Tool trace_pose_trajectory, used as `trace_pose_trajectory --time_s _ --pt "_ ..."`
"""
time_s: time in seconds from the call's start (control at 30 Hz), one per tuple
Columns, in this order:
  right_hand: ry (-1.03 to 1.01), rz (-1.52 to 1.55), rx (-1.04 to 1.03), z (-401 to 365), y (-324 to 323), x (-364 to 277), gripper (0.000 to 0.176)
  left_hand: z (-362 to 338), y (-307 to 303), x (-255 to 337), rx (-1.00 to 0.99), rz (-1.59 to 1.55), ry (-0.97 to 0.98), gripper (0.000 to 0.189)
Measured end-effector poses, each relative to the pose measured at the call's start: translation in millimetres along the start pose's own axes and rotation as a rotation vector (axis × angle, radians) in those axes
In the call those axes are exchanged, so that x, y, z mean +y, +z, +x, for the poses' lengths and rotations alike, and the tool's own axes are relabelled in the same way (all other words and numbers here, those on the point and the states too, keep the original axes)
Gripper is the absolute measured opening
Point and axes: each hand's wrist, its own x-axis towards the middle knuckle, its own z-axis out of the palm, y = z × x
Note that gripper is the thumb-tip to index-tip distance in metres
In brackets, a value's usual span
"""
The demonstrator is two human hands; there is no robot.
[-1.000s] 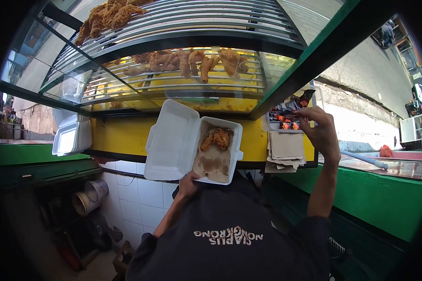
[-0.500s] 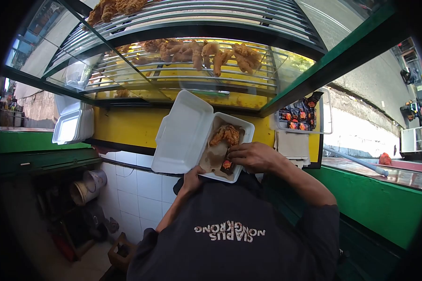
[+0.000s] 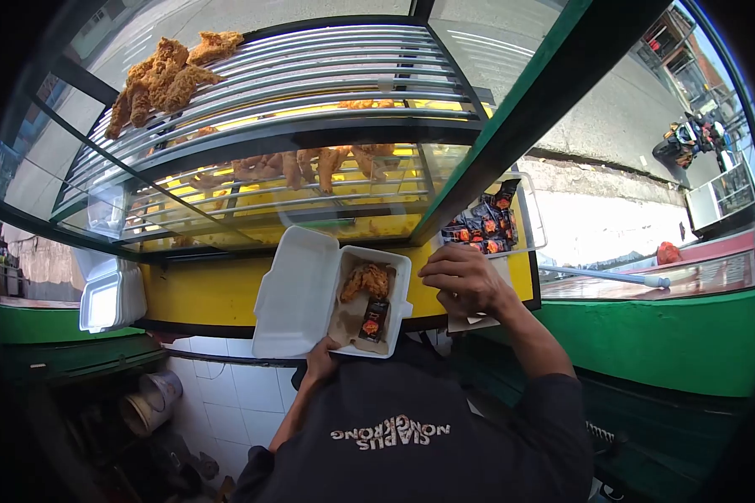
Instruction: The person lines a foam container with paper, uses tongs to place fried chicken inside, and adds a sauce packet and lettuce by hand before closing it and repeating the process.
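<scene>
My left hand (image 3: pixel 320 360) grips the near edge of a white foam takeaway box (image 3: pixel 289 293), whose lid lies open to the left. Inside, on brown paper (image 3: pixel 344 318), sit a piece of fried chicken (image 3: pixel 367 282) and a black sauce sachet (image 3: pixel 373 318) with a red and orange print. To the right of the box, my right hand (image 3: pixel 468 281) is in the air with bent, loosely parted fingers and nothing visible in them. Just beyond it is a clear tray (image 3: pixel 535 226) full of similar black sachets (image 3: pixel 488 222).
A glass display case with metal racks (image 3: pixel 310 80) holds fried chicken (image 3: pixel 168 75) on top and more pieces (image 3: pixel 327 163) below. White foam boxes (image 3: pixel 113 298) are stacked at the left of the yellow counter (image 3: pixel 201 293). A green frame post (image 3: pixel 512 117) slants at right.
My right hand has let go of the sachet, left the box and moved right toward the sachet tray. The sachet now lies beside the chicken. The view has shifted.
</scene>
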Motion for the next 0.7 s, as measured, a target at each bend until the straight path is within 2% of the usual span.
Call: trace_pose_trajectory --time_s 0.07,0.13,0.2,0.27,0.33,0.4,0.47,0.53,0.57,0.6,0.63,0.67,0.7 --pt "0.012 -0.151 0.143 1 -25 16 0.016 3 2 -12 -0.024 0.022 0.019 0.013" --pt "0.118 -0.184 0.231 0 -49 39 0.010 4 1 -12 -0.032 0.025 0.054 0.014" --pt "0.358 -0.211 0.276 14 -71 57 0.011 2 -4 2 -0.081 0.038 0.009 0.014" --pt "0.528 -0.243 0.425 27 -81 93 0.018 0 -3 -3 -0.101 0.052 0.027 0.015" --pt "0.638 -0.362 0.295 26 -90 160 0.021 1 -3 -3 -0.166 -0.130 -0.064 0.022" --pt "0.717 -0.392 0.256 9 -81 233 0.023 -3 -6 8 -0.211 -0.099 -0.036 0.018" --pt "0.795 -0.422 0.217 14 -77 281 0.028 -6 -7 24 -0.271 -0.173 -0.176 0.012" --pt "1.257 -0.500 -0.311 37 -71 304 0.038 -6 -12 49 -0.325 -0.166 -0.230 0.008" --pt "1.258 -0.501 -0.303 42 -70 301 0.038 -6 -13 53 -0.371 -0.162 -0.228 0.009" --pt "1.236 -0.470 -0.384 45 -68 295 0.042 -7 -16 65 -0.417 -0.158 -0.226 0.012" --pt "1.209 -0.442 -0.461 51 -70 291 0.046 -9 -17 79 -0.402 -0.181 -0.314 0.015" --pt "1.210 -0.443 -0.455 55 -67 295 0.046 -10 -16 83 -0.402 -0.178 -0.309 0.015" --pt "1.280 -0.471 -0.489 58 -62 300 0.050 -10 -16 85 -0.402 -0.226 -0.373 0.020"
